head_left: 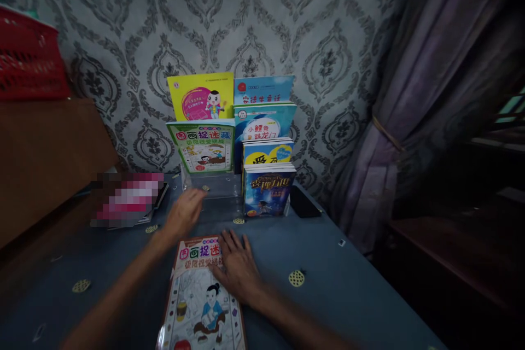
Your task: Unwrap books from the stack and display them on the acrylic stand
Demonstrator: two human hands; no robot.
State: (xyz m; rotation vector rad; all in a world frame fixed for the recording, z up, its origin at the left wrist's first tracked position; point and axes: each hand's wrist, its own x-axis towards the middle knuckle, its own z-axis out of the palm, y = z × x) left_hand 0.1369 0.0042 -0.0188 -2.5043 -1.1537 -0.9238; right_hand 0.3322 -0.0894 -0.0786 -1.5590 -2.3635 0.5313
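My right hand point(238, 263) lies flat with fingers spread on the upper right of a picture puzzle book point(200, 298), which rests face up on the table. My left hand point(186, 212) is just beyond that book, at the front left of a clear book stand point(215, 186). Its fingers are bent and held together, somewhat blurred; what they hold, if anything, is hidden. In the stand's left part a green-edged picture puzzle book point(205, 147) leans before a yellow book point(200, 97). On the right, several books stand in steps, a dark blue book point(268, 191) foremost.
A black phone-like slab point(304, 202) lies right of the stand. Left are a blurred pink item point(129, 199) on other books and a brown box point(49, 158) under a red basket point(30, 57). Patterned wallpaper is behind; a tied curtain point(381, 136) hangs beyond the table's right edge.
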